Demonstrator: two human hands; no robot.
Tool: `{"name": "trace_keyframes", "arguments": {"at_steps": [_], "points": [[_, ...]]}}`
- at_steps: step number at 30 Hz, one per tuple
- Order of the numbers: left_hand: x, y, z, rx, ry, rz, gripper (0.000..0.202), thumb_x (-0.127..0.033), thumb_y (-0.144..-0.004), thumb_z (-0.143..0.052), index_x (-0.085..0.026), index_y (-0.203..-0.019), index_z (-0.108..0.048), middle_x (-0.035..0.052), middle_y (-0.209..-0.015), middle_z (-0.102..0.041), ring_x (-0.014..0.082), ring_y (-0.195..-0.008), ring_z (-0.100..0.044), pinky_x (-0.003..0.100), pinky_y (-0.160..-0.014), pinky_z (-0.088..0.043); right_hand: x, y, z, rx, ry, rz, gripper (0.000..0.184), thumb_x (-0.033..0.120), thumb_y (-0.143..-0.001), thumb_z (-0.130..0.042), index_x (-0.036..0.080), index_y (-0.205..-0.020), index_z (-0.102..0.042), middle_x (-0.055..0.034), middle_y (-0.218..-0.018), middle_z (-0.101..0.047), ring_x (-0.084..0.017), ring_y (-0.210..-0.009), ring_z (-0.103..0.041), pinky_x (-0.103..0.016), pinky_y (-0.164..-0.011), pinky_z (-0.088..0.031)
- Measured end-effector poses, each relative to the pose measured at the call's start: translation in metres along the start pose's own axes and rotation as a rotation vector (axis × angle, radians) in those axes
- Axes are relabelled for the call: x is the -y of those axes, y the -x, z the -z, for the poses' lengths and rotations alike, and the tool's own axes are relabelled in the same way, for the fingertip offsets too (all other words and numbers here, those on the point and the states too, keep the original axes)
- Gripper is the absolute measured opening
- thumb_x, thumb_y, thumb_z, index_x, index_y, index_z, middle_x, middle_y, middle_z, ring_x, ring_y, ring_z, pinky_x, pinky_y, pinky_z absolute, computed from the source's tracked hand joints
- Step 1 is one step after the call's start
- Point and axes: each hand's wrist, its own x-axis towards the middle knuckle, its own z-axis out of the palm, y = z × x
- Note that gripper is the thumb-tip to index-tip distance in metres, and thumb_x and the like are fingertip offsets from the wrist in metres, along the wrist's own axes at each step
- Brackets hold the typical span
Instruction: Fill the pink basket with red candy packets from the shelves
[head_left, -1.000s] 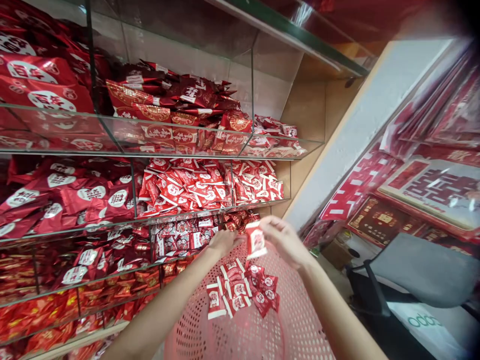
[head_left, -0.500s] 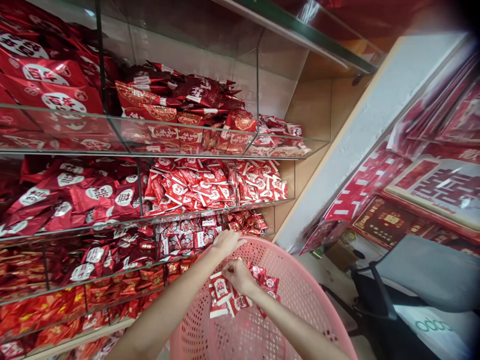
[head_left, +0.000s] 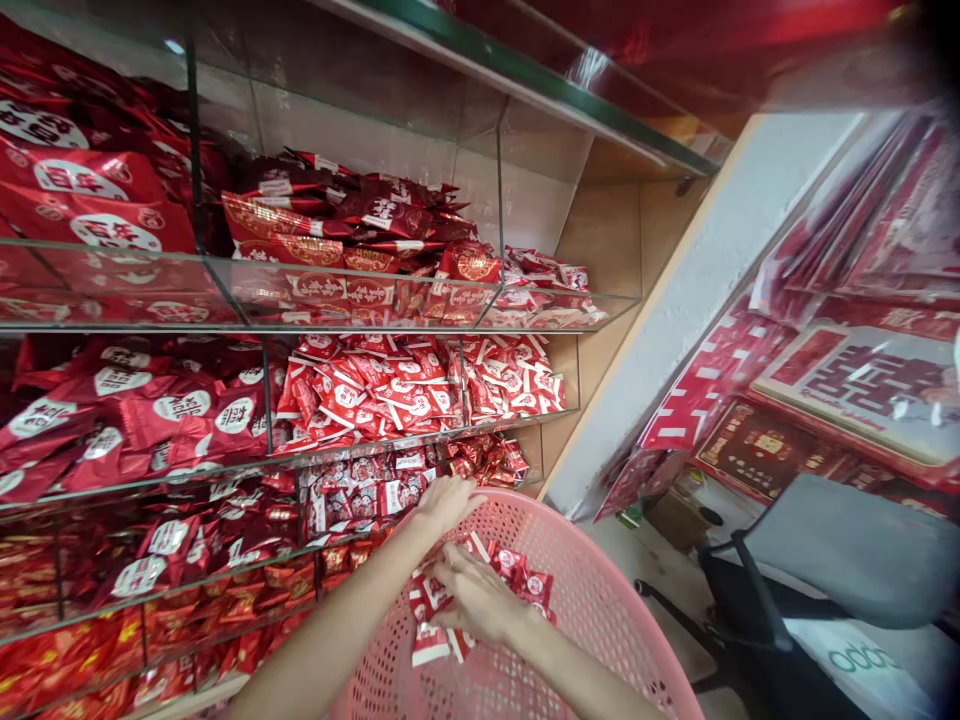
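A pink perforated plastic basket (head_left: 592, 570) is in front of me at the lower middle. My left hand (head_left: 448, 505) is closed over its far rim, the fingertips partly hidden. Inside the basket lies a small pile of red-and-white wrapped packets (head_left: 429, 640), several of them showing round my right hand. My right hand (head_left: 476, 598) reaches down among these packets, fingers stretched forward and thumb apart. It touches the packets at the left of the pile; no packet is seen lifted in it.
Glass-fronted shelves (head_left: 360, 325) divided into bins hold many red packets (head_left: 375, 385) ahead and left. A white pillar (head_left: 705, 290) rises at their right end. Further right stand a grey-and-black chair (head_left: 847, 540) and red decorations (head_left: 862, 390) on display.
My right hand has gone from a curled pinch above the packets to stretched fingers on them. My left hand stays on the rim. The view has shifted slightly.
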Motion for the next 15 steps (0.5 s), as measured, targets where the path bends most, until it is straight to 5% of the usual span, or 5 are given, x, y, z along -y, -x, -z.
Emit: {"name": "trace_keyframes", "arguments": {"at_steps": [2, 6, 9, 12, 15], "points": [[0.001, 0.000, -0.001, -0.011, 0.014, 0.011, 0.053, -0.054, -0.082, -0.021, -0.018, -0.092, -0.059, 0.0101, -0.083, -0.065, 0.0220, -0.079, -0.062, 0.031, -0.068, -0.045, 0.004, 0.002, 0.030, 0.033, -0.148, 0.063, 0.048, 0.047, -0.067, -0.062, 0.019, -0.105, -0.056, -0.0069, -0.104, -0.053, -0.020, -0.094, -0.050, -0.030, -0.080, -0.041], [0.002, 0.000, -0.001, 0.024, 0.059, 0.015, 0.049, -0.052, -0.082, -0.025, -0.019, -0.089, -0.061, 0.0083, -0.081, -0.066, 0.0207, -0.078, -0.062, 0.029, -0.067, -0.045, 0.004, 0.012, 0.122, 0.074, -0.387, 0.134, 0.034, 0.045, -0.080, -0.046, 0.018, -0.094, -0.061, -0.0024, -0.089, -0.063, -0.013, -0.079, -0.056, -0.026, -0.071, -0.045], [0.002, 0.001, 0.000, 0.001, 0.068, 0.020, 0.050, -0.052, -0.083, -0.023, -0.019, -0.090, -0.060, 0.0080, -0.081, -0.066, 0.0200, -0.077, -0.062, 0.028, -0.067, -0.044, -0.020, 0.014, 0.187, -0.214, -0.333, 0.037, 0.030, 0.041, -0.082, -0.044, 0.017, -0.091, -0.060, -0.0025, -0.081, -0.063, -0.013, -0.071, -0.056, -0.027, -0.066, -0.045], [0.001, 0.001, -0.001, -0.023, 0.060, 0.026, 0.054, -0.055, -0.082, -0.020, -0.018, -0.091, -0.058, 0.0085, -0.082, -0.065, 0.0205, -0.078, -0.062, 0.028, -0.066, -0.044, -0.063, 0.003, 0.225, -0.618, 0.035, -0.097, 0.027, 0.035, -0.078, -0.051, 0.017, -0.096, -0.058, -0.0064, -0.093, -0.061, -0.016, -0.078, -0.055, -0.032, -0.073, -0.043], [0.001, 0.001, -0.001, -0.030, 0.052, 0.016, 0.055, -0.055, -0.082, -0.018, -0.018, -0.091, -0.058, 0.0084, -0.080, -0.065, 0.0207, -0.076, -0.062, 0.028, -0.064, -0.044, -0.103, -0.012, 0.239, -0.633, 0.264, -0.137, 0.038, 0.029, -0.072, -0.058, 0.017, -0.108, -0.053, -0.0098, -0.104, -0.057, -0.020, -0.090, -0.053, -0.034, -0.079, -0.040]]}}
